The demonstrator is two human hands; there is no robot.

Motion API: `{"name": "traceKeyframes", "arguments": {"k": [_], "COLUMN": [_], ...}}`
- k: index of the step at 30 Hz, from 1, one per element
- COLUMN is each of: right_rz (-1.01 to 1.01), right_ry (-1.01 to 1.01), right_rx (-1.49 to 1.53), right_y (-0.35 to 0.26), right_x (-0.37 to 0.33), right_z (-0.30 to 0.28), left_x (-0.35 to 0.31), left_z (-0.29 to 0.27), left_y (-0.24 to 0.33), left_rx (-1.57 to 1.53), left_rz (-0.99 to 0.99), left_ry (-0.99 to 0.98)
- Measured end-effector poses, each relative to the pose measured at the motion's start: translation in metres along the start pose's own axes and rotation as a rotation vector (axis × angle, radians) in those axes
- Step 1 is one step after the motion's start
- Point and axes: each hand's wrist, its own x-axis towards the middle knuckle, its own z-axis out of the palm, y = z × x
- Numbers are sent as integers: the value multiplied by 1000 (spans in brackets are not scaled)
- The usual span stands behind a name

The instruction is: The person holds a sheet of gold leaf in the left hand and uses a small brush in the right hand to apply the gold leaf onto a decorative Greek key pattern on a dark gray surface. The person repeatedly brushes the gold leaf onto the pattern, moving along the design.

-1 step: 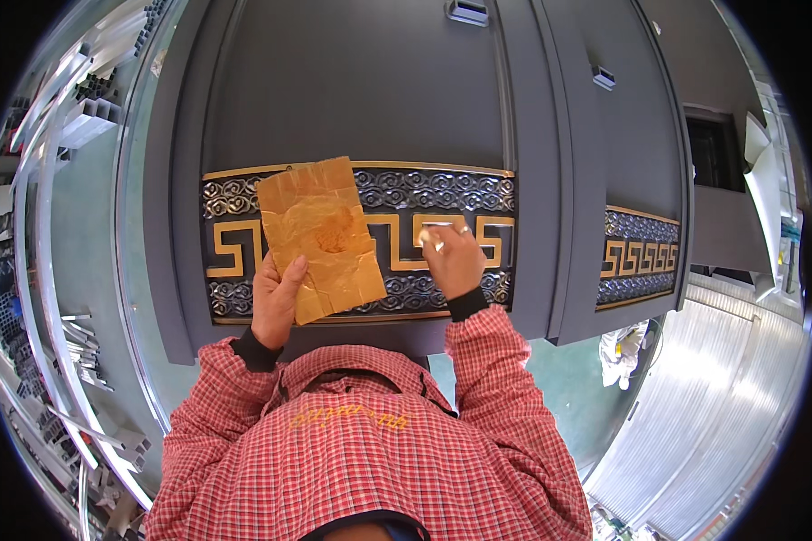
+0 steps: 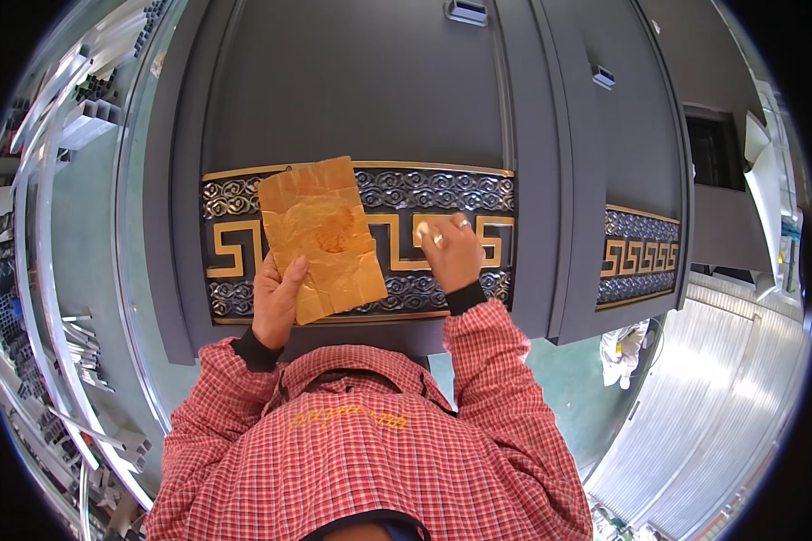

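A creased sheet of gold-brown paper or card [image 2: 320,203] is gripped at its lower left edge by my left hand [image 2: 278,293], the thumb lying on its face. A rusty orange smear of powder or paint marks the sheet's middle. My right hand [image 2: 456,257] is closed in a pinch around a small pale wad [image 2: 424,232], most of it covered by the fingers. That hand is at the gold key-pattern strip [image 2: 383,245] of a dark grey panel [image 2: 361,90]. Whether the wad touches the strip I cannot tell. The sheet hides part of the strip.
Black scrollwork bands [image 2: 424,191] run above and below the gold strip. To the right stands a second grey panel [image 2: 627,153] with similar trim. Metal profiles [image 2: 86,347] lie at the left, and a ribbed translucent sheet [image 2: 704,388] at the lower right.
My right hand has shifted very slightly to the left, with the pale wad still in its fingers. My left hand and the sheet have hardly moved.
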Motion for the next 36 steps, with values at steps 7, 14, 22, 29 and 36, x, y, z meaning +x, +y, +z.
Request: {"name": "traceKeyframes", "arguments": {"k": [7, 14, 22, 29, 36], "right_rz": [-74, 51, -302, -264, -136], "right_ry": [-55, 49, 48, -6, 80], "right_rx": [-28, 250, 243, 195, 184], "right_y": [15, -33, -92, -89, -59], "right_x": [-11, -17, -16, -20, -16], "right_z": [5, -52, -60, -68, -71], "left_x": [1, 3, 1, 0, 6], "left_z": [3, 2, 17, 14, 4], "left_y": [4, -11, -12, -15, -12], "left_rx": [-8, -5, -37, -19, 4], "left_rz": [-4, -22, -44, -48, -11], "left_ry": [1, -25, -83, -71, -3]}}
